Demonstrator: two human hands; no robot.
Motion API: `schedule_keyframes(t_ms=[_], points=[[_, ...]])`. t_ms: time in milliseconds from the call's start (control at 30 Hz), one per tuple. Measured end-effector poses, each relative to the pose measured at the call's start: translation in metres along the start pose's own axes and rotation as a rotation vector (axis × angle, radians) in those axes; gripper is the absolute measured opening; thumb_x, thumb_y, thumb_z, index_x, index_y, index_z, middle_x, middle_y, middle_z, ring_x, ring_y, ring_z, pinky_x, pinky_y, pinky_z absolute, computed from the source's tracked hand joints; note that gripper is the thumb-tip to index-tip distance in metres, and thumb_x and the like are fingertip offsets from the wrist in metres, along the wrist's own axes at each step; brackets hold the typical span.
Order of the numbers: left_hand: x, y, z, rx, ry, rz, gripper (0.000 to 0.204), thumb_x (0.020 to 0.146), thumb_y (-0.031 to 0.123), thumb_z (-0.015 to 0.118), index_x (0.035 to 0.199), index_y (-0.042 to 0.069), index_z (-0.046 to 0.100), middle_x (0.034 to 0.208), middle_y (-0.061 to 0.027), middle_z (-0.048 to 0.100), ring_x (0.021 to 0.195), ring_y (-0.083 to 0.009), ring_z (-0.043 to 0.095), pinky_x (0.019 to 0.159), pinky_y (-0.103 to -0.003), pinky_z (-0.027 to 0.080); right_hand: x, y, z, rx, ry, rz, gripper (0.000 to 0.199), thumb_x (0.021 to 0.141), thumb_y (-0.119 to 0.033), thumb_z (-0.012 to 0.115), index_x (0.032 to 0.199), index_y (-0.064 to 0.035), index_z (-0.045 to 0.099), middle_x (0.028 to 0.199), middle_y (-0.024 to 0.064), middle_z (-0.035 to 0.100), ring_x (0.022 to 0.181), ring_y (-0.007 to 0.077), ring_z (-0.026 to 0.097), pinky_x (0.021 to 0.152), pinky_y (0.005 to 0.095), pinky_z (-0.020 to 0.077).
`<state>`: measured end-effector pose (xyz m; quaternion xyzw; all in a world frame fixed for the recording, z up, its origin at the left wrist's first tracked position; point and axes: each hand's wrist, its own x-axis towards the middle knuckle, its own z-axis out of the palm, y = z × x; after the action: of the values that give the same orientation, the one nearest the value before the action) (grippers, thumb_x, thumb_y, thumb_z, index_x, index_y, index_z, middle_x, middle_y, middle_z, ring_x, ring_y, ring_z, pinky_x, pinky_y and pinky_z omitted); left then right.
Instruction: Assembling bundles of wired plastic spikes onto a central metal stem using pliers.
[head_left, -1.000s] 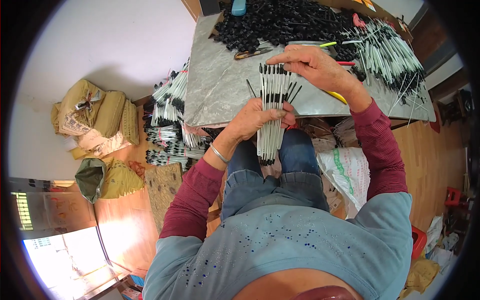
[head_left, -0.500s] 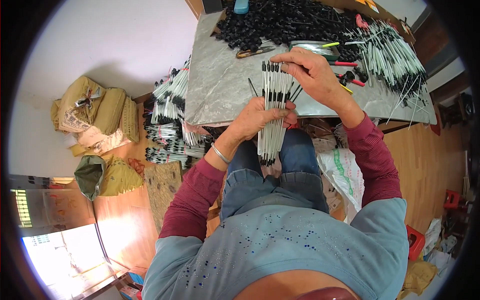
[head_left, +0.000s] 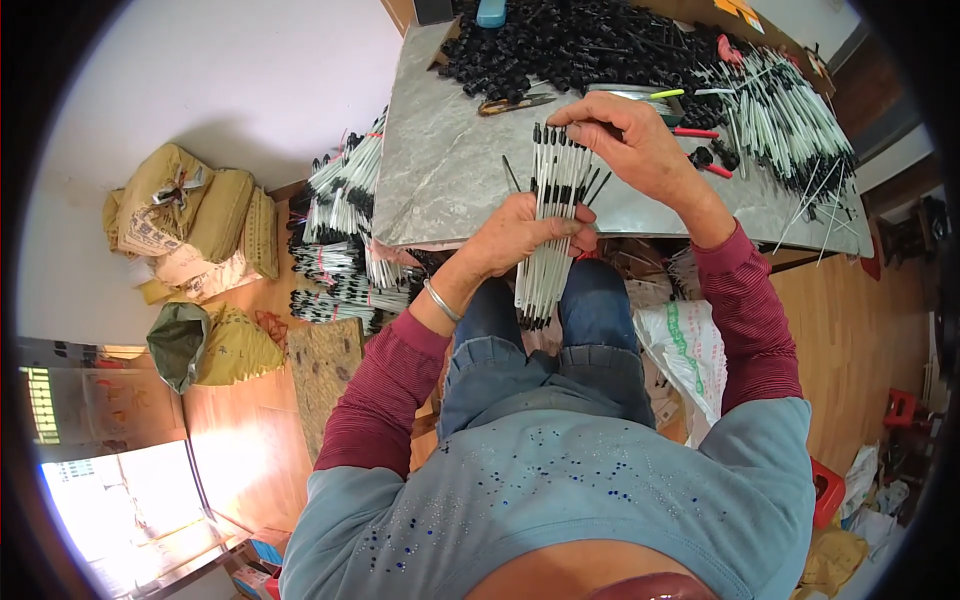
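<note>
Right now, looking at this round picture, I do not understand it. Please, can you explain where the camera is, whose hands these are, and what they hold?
The camera sits on a person's head and looks down, so the wide lens bends the picture round. The two arms in dark red sleeves are this person's own. The left hand grips a bundle of thin white sticks with black tips, upright over the lap. The right hand touches the bundle's top. In front is a grey table with a heap of small black parts, scissors and more white sticks. Similar bundles lie on the floor.

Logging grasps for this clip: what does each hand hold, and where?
Left hand grips bundle of white black-tipped rods around its middle; right hand pinches the top ends.
</note>
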<state>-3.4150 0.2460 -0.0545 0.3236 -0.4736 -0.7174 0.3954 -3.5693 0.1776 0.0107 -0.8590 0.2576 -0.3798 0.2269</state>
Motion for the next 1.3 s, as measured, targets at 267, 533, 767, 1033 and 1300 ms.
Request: schedule_keyframes(t_ms=[267,533,767,1033,1300], points=[[-0.001,-0.001,-0.001,0.011,0.005,0.016,0.02,0.078,0.003,0.05,0.096,-0.005,0.054,0.081,-0.0123,0.06,0.077,-0.0185,0.059,0.071,-0.028,0.048,-0.001,-0.008,0.002,0.015,-0.006,0.099,0.016,0.074,-0.009,0.057,0.089,-0.0021,0.059,0.071,0.0046,0.053,0.067,0.0116,0.05,0.059,0.0229,0.0395],[0.005,0.003,0.004,0.097,0.015,-0.032,0.019,0.079,0.004,0.049,0.095,-0.005,0.054,0.081,-0.0123,0.061,0.075,-0.0177,0.058,0.068,-0.027,0.047,0.005,0.011,0.015,-0.406,0.149,-0.355,0.022,0.063,-0.017,0.067,0.082,-0.0074,0.06,0.067,0.0047,0.052,0.058,0.0181,0.052,0.049,0.0271,0.0403],[-0.01,-0.008,0.003,0.114,0.081,0.079,0.019,0.08,0.006,0.049,0.095,-0.004,0.054,0.081,-0.0122,0.061,0.072,-0.0165,0.056,0.066,-0.027,0.045,0.014,0.001,0.023,-0.185,0.142,-0.373,0.013,0.066,-0.012,0.065,0.077,-0.0069,0.06,0.064,0.005,0.053,0.054,0.0169,0.051,0.046,0.026,0.0395],[-0.017,-0.018,0.003,0.06,0.105,0.141,0.018,0.081,0.008,0.05,0.096,-0.001,0.055,0.086,-0.0115,0.061,0.077,-0.0156,0.056,0.071,-0.028,0.045,0.031,0.018,-0.026,0.165,0.436,0.189,0.014,0.075,-0.014,0.054,0.08,-0.0039,0.062,0.067,0.0036,0.057,0.057,0.0074,0.051,0.052,0.0222,0.0407],[-0.013,-0.018,-0.001,0.107,0.07,0.186,0.02,0.081,0.009,0.05,0.098,0.0,0.055,0.09,-0.0113,0.061,0.084,-0.016,0.056,0.077,-0.027,0.045,0.021,0.123,-0.039,-0.684,-0.125,0.46,0.017,0.069,-0.022,0.055,0.081,-0.0126,0.062,0.078,0.008,0.061,0.073,0.0254,0.059,0.062,0.0358,0.0456]])
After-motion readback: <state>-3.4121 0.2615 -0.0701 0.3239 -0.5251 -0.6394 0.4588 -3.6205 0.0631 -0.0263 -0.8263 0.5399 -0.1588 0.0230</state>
